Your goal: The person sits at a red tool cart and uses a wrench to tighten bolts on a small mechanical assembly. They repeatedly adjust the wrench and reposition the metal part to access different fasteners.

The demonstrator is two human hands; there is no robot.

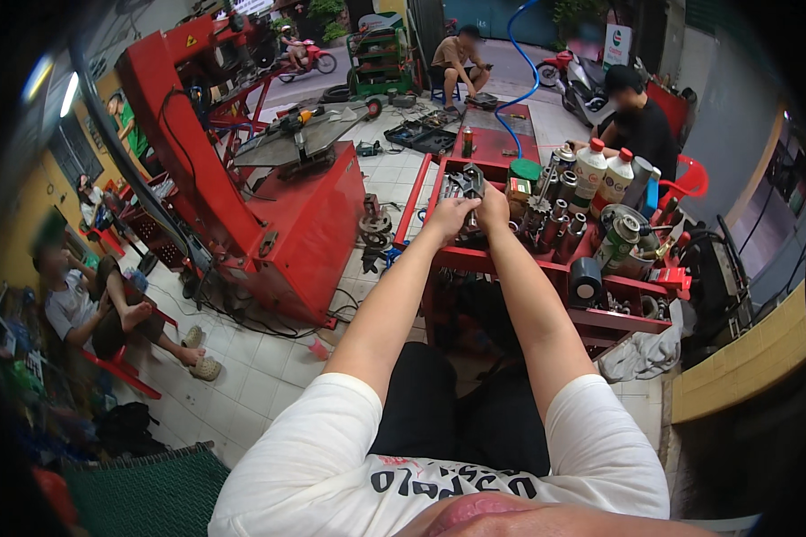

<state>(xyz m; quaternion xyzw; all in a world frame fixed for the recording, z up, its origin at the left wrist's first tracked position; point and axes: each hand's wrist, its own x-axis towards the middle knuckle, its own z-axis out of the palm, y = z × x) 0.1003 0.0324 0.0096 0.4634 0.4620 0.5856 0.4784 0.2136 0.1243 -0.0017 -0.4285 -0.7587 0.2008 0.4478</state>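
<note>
Both my arms stretch forward over a red tool cart [546, 268]. My left hand [451, 217] and my right hand [493, 208] meet above the cart's top tray, side by side and touching. They close around a dark metal part [468, 183] that sticks up between them, among a pile of grey wrenches and tools [452, 186]. What exactly the fingers grip is hard to make out at this size.
Sockets, cans and white bottles with red caps [602, 174] crowd the cart's right side. A big red tyre machine [287, 206] stands to the left on the tiled floor. One person sits at left on a red chair; others sit beyond the cart. Motorbikes stand by the street.
</note>
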